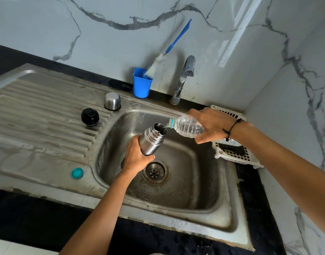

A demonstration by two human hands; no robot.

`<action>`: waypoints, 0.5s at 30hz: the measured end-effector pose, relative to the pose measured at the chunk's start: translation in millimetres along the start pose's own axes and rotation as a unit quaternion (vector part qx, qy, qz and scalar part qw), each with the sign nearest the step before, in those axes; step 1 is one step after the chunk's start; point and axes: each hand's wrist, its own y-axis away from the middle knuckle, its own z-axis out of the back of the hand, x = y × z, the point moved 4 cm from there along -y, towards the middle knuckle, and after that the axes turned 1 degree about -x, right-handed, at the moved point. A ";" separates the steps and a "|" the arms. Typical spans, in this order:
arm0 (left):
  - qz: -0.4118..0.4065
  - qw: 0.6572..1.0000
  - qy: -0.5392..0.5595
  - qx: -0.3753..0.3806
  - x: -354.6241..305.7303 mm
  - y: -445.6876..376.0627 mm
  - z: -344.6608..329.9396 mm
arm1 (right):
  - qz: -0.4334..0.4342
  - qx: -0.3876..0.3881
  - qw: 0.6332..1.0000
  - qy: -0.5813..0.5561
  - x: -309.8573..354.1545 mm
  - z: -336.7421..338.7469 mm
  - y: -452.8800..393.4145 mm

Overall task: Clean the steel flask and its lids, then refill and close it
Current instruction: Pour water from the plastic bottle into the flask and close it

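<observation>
steel flask [152, 139] is tilting over the sink [176, 190], the left hand [135, 156] gripping its lower body while the right hand [212, 126] is holding a plastic bottle [187, 127] pouring at its narrow mouth, so any wobble is likely sending water past the rim and down the drain [154, 171].

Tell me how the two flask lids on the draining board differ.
The steel cup lid is shiny bare metal; the black stopper is dark and matte. The steel cup lid stands mouth down as a smooth dome, while the black stopper shows a narrower neck at its base. The steel cup lid sits nearer the blue cup; the black stopper sits farther left. Both rest on the draining board, off the flask.
</observation>
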 end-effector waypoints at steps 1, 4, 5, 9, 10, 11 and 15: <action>0.000 1.000 0.003 0.000 0.2 0.0 0.2 | 0.001 0.000 1.000 0.000 0.6 0.4 -0.2; 0.000 1.000 0.008 -0.001 0.8 -0.2 0.8 | 0.001 0.002 1.000 0.004 1.0 1.1 -0.2; -0.001 1.000 0.008 -0.002 0.8 -0.4 0.8 | 0.002 0.002 1.000 0.005 1.0 0.9 -0.3; -0.003 1.000 0.005 -0.002 1.1 -0.4 0.7 | 0.006 0.000 1.000 0.005 1.4 -0.8 -1.2; -0.003 1.000 0.005 -0.002 1.2 -0.2 0.8 | 0.008 -0.001 1.000 0.005 1.3 -1.1 -1.5; -0.003 1.000 0.005 -0.003 1.3 -0.2 0.9 | 0.009 -0.003 1.000 0.005 0.9 -1.2 -1.9; -0.002 1.000 0.004 -0.003 1.7 -0.2 1.0 | 0.009 -0.009 1.000 0.009 -1.2 -0.9 -3.0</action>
